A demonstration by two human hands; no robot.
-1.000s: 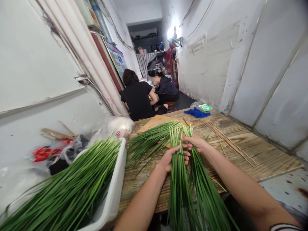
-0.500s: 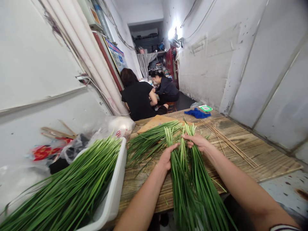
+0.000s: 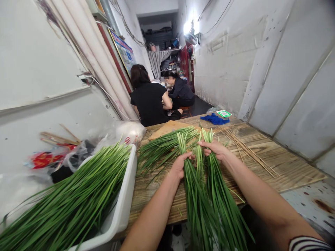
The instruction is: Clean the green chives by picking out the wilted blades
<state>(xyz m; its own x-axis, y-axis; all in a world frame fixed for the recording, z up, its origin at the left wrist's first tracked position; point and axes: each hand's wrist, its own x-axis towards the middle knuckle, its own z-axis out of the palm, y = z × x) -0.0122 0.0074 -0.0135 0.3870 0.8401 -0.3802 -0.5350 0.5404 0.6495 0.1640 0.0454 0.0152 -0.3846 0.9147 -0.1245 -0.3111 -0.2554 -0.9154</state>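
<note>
My left hand (image 3: pixel 181 165) is closed round a bunch of long green garlic chives (image 3: pixel 195 198), pale ends upward. Opposite it, my right hand (image 3: pixel 213 150) grips another chive bunch (image 3: pixel 222 195) and pinches some thinner stalks (image 3: pixel 199 157) between the two bunches. The leaves of both bunches hang down over the table's near edge. Just beyond my hands, a loose pile of chives (image 3: pixel 163 144) lies on the wooden table (image 3: pixel 261 153). More chives (image 3: pixel 86 188) fill a white plastic tub (image 3: pixel 125 198) on the left.
Thin wooden sticks (image 3: pixel 248 151), a blue cloth (image 3: pixel 214 119) and a green QR card (image 3: pixel 224 113) lie to the right. A brown board (image 3: pixel 167 129) is under the chive pile. Plastic bags (image 3: pixel 128 132) stand at left. Two people (image 3: pixel 149 97) sit beyond the table.
The whole view has shifted slightly. Both hands keep their holds on the chives, and the stalks between the bunches have moved a little.
</note>
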